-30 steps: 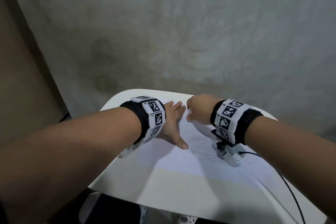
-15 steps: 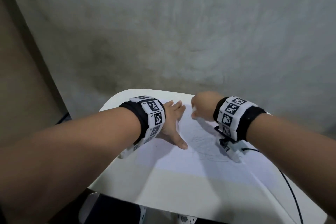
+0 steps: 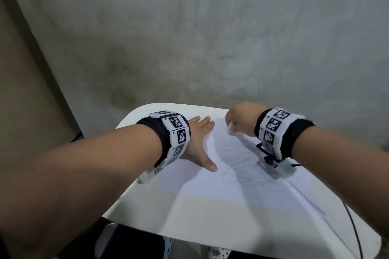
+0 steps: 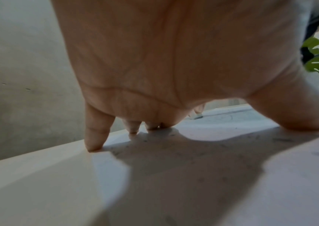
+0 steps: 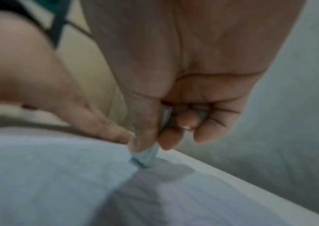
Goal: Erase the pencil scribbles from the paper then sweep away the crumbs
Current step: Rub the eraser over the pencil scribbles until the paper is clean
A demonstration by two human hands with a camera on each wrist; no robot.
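A: What is at the left?

B: The left hand (image 3: 197, 139) lies on the paper (image 3: 221, 185), palm down. Its fingers (image 4: 96, 134) are straight and slightly spread, tips touching the sheet near its far left edge, and the thumb (image 3: 207, 161) is stretched out toward the middle.

A: And under the palm?

B: In the left wrist view, small dark crumbs (image 4: 166, 135) lie scattered on the paper in the hand's shadow and just beside the thumb.

A: The paper itself?

B: It lies flat on the white table (image 3: 168, 223) and covers most of the top. Faint pencil scribbles (image 3: 242, 160) run across its middle, between the two hands.

A: Further right?

B: The right hand (image 3: 242, 119) is curled, and pinches a pale eraser (image 5: 145, 157) between thumb and fingertips. The lower end of the eraser touches the paper near its far edge, close to the rim of the table. The right wrist view is blurred, so the finer detail of that grip is hard to tell.

A: Anything at the right edge?

B: A black cable (image 3: 355, 231) runs from the right wristband (image 3: 277, 130) across the table's near right corner.
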